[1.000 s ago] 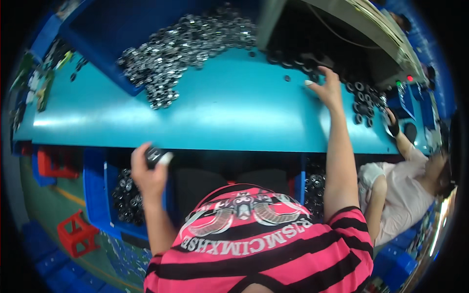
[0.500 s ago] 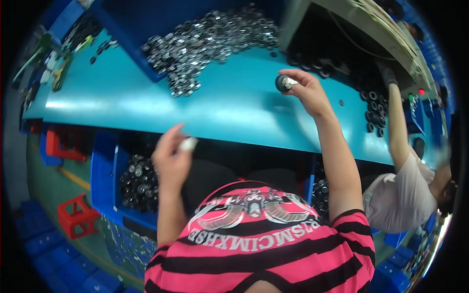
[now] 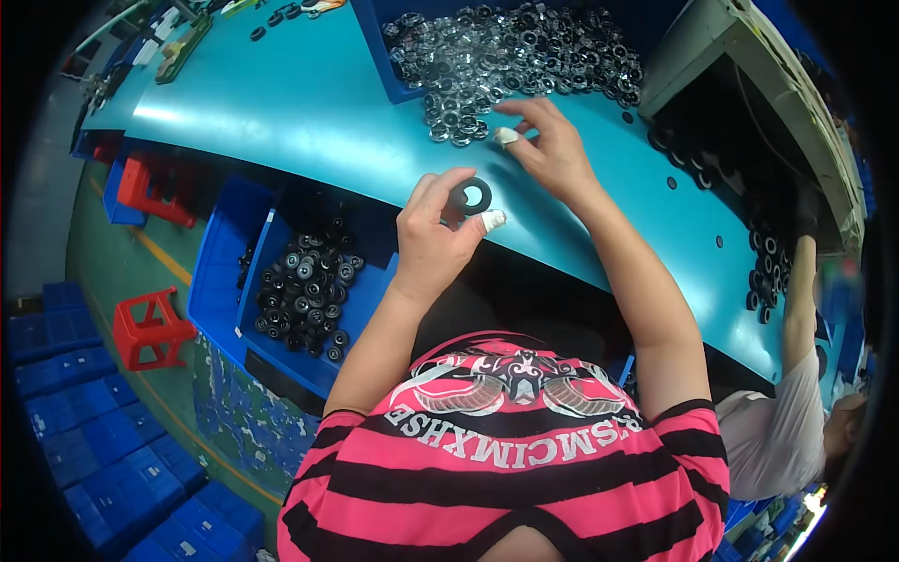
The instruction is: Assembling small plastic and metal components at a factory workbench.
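Note:
Between the thumb and fingers of my left hand (image 3: 437, 229) a black ring (image 3: 471, 196) stands on edge, its round hole facing up at me. That hand is over the near edge of the teal table. My right hand (image 3: 552, 150) is beside the front of a heap of shiny clear-and-black round parts (image 3: 510, 51). Its index finger and thumb are apart, and I see nothing between them. White wrapping covers both thumb tips.
A blue bin (image 3: 379, 47) lies tipped with the shiny parts spilling out. Below the table edge, another blue bin (image 3: 281, 220) holds black wheels (image 3: 304, 290). Black rings (image 3: 768, 272) lie at right, near a grey machine housing (image 3: 712, 47) and a co-worker's arm (image 3: 801, 290). A red stool (image 3: 150, 328) stands on the floor.
My left hand has moved up and right and now holds the black ring, which was in my right hand. My right hand has moved left to the shiny heap. The whole view has shifted.

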`<state>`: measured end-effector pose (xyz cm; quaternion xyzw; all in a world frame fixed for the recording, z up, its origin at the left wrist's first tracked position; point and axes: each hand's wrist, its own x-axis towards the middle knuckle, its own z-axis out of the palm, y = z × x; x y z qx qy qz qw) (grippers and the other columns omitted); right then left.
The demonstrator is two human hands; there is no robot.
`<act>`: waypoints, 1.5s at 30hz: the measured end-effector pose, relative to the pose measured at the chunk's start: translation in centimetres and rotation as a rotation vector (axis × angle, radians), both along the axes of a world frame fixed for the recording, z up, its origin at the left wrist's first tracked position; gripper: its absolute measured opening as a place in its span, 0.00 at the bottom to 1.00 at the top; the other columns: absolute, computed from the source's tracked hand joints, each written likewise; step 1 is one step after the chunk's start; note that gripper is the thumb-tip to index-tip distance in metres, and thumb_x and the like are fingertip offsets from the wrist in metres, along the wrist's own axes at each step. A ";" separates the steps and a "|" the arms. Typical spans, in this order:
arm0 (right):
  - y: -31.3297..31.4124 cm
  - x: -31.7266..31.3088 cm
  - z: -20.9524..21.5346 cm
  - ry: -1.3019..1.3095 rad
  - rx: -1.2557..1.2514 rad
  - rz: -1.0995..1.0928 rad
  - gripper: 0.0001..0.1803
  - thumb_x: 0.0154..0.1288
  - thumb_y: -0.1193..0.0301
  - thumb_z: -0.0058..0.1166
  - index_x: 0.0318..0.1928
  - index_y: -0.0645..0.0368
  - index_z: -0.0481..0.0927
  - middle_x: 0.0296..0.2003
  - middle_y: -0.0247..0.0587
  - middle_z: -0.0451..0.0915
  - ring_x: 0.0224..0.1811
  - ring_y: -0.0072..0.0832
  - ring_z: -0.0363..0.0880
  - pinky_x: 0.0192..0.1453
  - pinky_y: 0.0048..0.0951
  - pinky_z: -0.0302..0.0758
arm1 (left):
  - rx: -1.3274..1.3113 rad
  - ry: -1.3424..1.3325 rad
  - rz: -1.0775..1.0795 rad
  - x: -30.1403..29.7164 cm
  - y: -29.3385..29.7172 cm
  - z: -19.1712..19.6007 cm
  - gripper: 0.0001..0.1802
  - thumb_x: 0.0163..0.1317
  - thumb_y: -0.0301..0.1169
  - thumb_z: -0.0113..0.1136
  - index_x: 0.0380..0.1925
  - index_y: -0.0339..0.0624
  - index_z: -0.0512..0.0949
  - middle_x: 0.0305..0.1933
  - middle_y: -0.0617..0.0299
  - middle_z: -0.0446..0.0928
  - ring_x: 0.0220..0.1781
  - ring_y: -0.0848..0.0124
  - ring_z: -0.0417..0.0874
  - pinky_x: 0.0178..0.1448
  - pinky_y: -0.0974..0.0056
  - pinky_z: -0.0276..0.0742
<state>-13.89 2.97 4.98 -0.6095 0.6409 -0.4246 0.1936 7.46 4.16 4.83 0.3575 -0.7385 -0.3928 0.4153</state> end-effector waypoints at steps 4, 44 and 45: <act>-2.2 -0.3 -2.3 0.317 -0.083 -0.001 0.24 0.56 0.65 0.69 0.55 0.47 0.83 0.53 0.43 0.77 0.59 0.45 0.74 0.61 0.44 0.75 | -0.035 0.001 0.020 0.2 -0.1 0.3 0.27 0.49 0.29 0.80 0.50 0.36 0.80 0.36 0.63 0.77 0.31 0.77 0.78 0.34 0.72 0.76; 5.7 -7.4 -2.5 -0.675 0.197 -0.018 0.20 0.63 0.68 0.65 0.54 0.60 0.82 0.39 0.35 0.83 0.37 0.17 0.81 0.42 0.22 0.79 | 1.294 0.893 -0.524 -9.2 -3.3 -3.4 0.25 0.76 0.51 0.48 0.59 0.43 0.72 0.46 0.51 0.79 0.42 0.67 0.80 0.49 0.60 0.79; 5.7 -7.3 -2.4 -0.672 0.196 -0.022 0.20 0.62 0.69 0.65 0.54 0.60 0.82 0.38 0.34 0.83 0.37 0.17 0.80 0.42 0.22 0.79 | 1.281 0.905 -0.524 -9.3 -3.6 -3.7 0.25 0.76 0.51 0.50 0.58 0.43 0.72 0.46 0.50 0.79 0.42 0.67 0.81 0.49 0.60 0.79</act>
